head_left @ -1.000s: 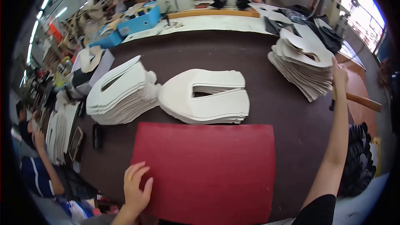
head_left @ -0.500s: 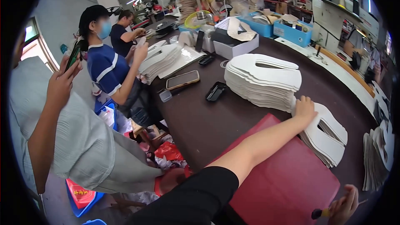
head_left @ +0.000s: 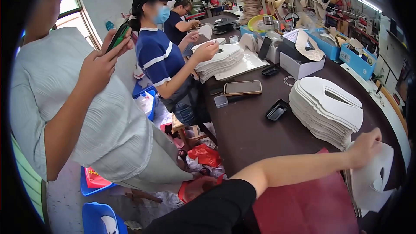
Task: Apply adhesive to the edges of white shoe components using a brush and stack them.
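Observation:
My left hand (head_left: pixel 366 149) reaches far to the right, slightly smeared by motion. Its fingers close at the upper edge of a white U-shaped cut piece (head_left: pixel 366 175) with a slot in it. This piece hangs tilted over a low pile of like pieces, which it mostly hides. Just beyond the hand rises a taller stack of white cut pieces (head_left: pixel 320 106). Below my forearm lies a dark red mat (head_left: pixel 303 199) on the brown table (head_left: pixel 247 132). My right hand is out of view.
A black plastic case (head_left: pixel 277 110), a phone (head_left: pixel 242 87) and a small clear box (head_left: pixel 220 101) lie on the table. A masked person (head_left: pixel 158 56) handles white pieces across the left edge; another person (head_left: pixel 86 99) stands close with a phone. Blue bins (head_left: pixel 102 212) are on the floor.
The view has swung left, so things sit farther right. My left hand has raised a white piece that lay flat on the low pile. My right hand, holding a tool, has left the view.

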Demonstrator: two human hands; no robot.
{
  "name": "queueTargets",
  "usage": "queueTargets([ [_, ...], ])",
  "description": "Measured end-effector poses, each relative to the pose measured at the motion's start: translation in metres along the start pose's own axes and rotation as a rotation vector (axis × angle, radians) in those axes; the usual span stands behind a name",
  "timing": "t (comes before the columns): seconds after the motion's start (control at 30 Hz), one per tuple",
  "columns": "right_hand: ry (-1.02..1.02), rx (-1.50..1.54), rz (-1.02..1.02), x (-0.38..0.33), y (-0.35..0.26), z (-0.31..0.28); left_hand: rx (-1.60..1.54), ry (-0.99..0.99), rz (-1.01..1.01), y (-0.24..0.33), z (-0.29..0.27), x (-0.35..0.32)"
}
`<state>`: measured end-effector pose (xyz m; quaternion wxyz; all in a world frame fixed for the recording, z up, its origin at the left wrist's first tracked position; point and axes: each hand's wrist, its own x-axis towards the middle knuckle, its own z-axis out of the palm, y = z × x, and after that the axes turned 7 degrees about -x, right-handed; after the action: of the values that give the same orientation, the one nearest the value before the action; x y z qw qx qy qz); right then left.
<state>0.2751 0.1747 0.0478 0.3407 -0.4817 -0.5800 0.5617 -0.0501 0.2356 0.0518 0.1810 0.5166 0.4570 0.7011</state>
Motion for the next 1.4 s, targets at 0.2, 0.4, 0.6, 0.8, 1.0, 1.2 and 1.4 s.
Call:
queueTargets([
  [0.2, 0.334, 0.069, 0.068, 0.025, 0.033, -0.018, 0.604, -0.497, -0.405, 0.027, -0.130, -0.131],
  [0.4, -0.005, -0.135, -0.064, -0.015, 0.024, -0.028, 0.994, -0.610, 0.172, 0.037, -0.112, -0.195],
  [0.6, 0.140, 0.381, -0.483, -0.048, 0.014, 0.023, 0.945, -0.972, 0.068, 0.088, -0.121, -0.235],
  [0.8, 0.053, 0.199, -0.556, -0.111, -0.010, 0.056, 0.759, -0.877, 0.282, 0.095, -0.085, -0.229],
  [1.0, -0.029, 0.181, -0.480, -0.114, -0.014, 0.095, 0.432, -1.132, 0.218, 0.072, -0.046, -0.213],
  [1.2, -0.121, -0.081, -0.461, -0.106, -0.004, 0.111, 0.349, -0.945, 0.134, 0.077, -0.043, -0.227],
  [1.4, -0.142, -0.152, -0.311, -0.105, -0.015, 0.114, 0.319, -0.881, -0.040, 0.080, -0.033, -0.229],
])
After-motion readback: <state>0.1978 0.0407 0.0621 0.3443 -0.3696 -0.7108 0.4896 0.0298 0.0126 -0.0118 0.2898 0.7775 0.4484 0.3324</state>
